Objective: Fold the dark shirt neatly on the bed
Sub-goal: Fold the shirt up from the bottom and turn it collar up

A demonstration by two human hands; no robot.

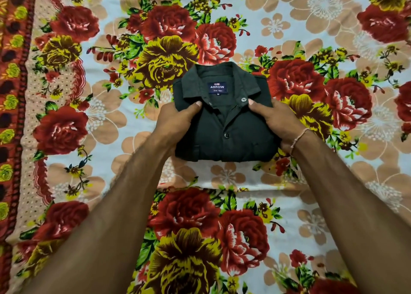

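The dark shirt (231, 138) lies as a compact folded rectangle in the middle of the bed, collar up and away from me, with a blue brand label inside the neck and the button placket down the front. My left hand (175, 124) grips its left edge, thumb on top near the collar, fingers tucked under. On the opposite edge my right hand (280, 124) holds the shirt the same way, thumb on top beside the collar button. A thin thread band circles the right wrist.
The bed is covered by a floral sheet (222, 227) with red and yellow roses on pale blue. A red patterned border (13, 115) runs down the left side. A crease crosses the sheet just below the shirt.
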